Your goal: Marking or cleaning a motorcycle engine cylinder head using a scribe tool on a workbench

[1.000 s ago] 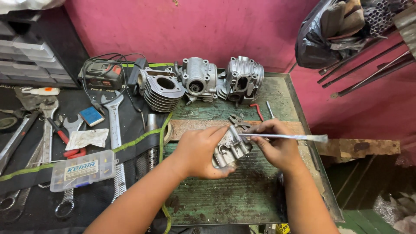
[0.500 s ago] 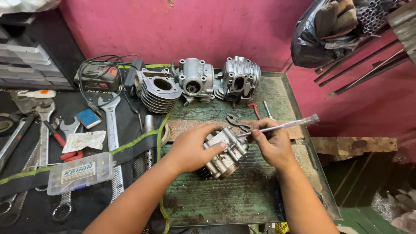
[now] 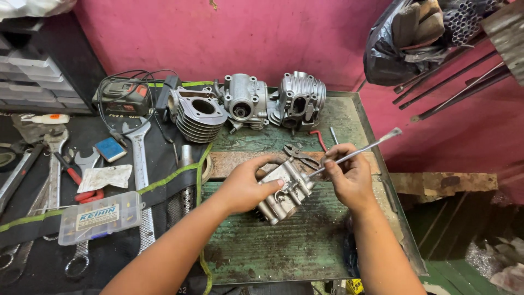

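My left hand [image 3: 246, 184] grips a silver engine cylinder head [image 3: 284, 191] and holds it tilted on the worn green metal table [image 3: 305, 246]. My right hand [image 3: 349, 177] holds a long thin metal rod tool [image 3: 360, 150]. Its near end meets the top of the cylinder head and its far end points up and to the right. Pliers with red handles [image 3: 303, 153] lie just behind the cylinder head.
At the back of the table stand a finned cylinder [image 3: 196, 113] and two more cylinder heads [image 3: 244, 101] [image 3: 300, 98]. Left lie wrenches [image 3: 139, 158], a clear parts box [image 3: 101, 217] and a charger with cables [image 3: 123, 94]. A pink wall rises behind; metal rods [image 3: 453, 82] lean at right.
The cylinder head has been turned and tilted under my left hand. The rod's far end has swung upward from nearly level to a slant, and my right hand has shifted slightly right.
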